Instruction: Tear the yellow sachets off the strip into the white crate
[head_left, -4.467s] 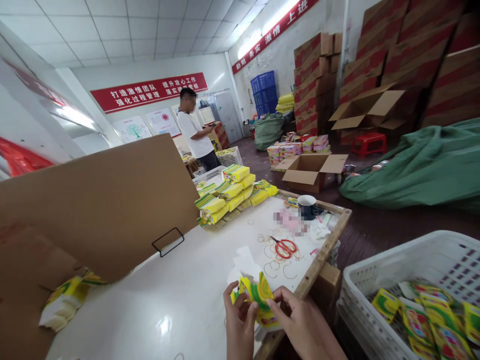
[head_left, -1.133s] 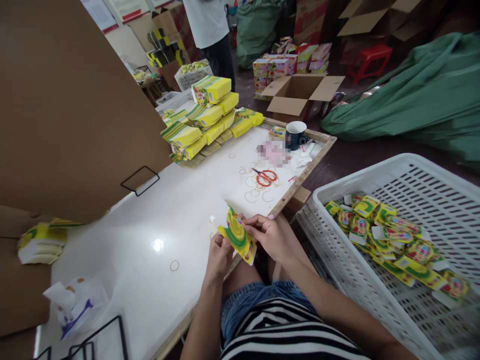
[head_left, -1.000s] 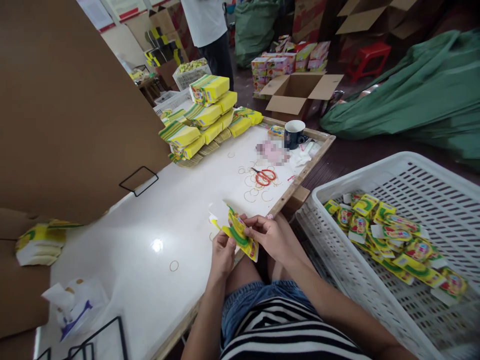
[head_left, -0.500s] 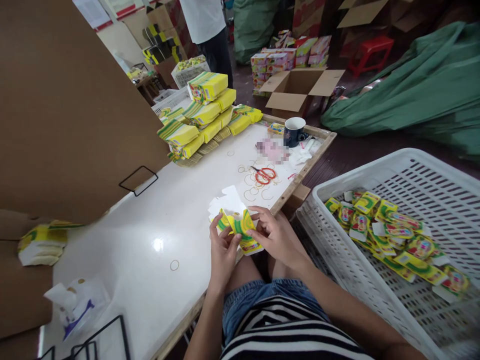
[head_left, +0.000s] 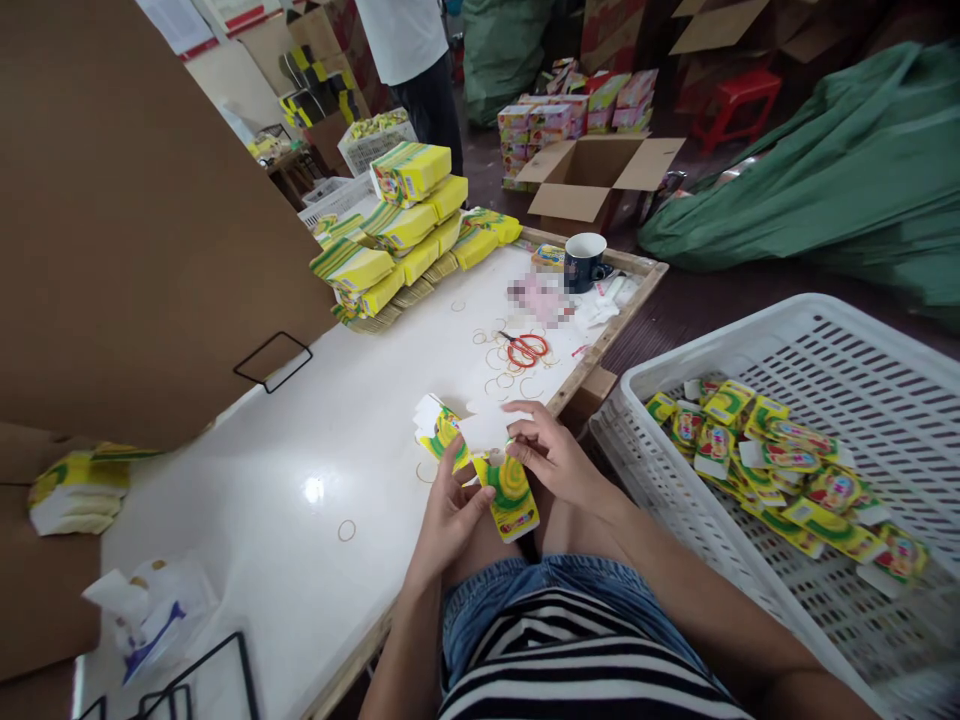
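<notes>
My left hand (head_left: 454,512) holds a small yellow and green printed carton (head_left: 513,500) between thumb and fingers, above my lap at the table's edge. My right hand (head_left: 553,458) pinches the upper end of the same carton, where a white inner flap (head_left: 486,430) stands out. Part of the carton's upper end is hidden behind my fingers. Just beyond my left hand, several flat yellow cartons with white flaps (head_left: 438,424) lie on the white table (head_left: 285,560).
Red-handled scissors (head_left: 526,349) lie among rubber bands, near a dark mug (head_left: 583,264). Bundled yellow cartons (head_left: 409,235) are stacked at the table's far side. On my right, a white plastic basket (head_left: 637,450) holds several yellow cartons. A person (head_left: 409,60) stands behind the table.
The carton in my hands has come away from the flat ones on the table, moving lower and nearer my lap. Its printed front now faces up more fully.
</notes>
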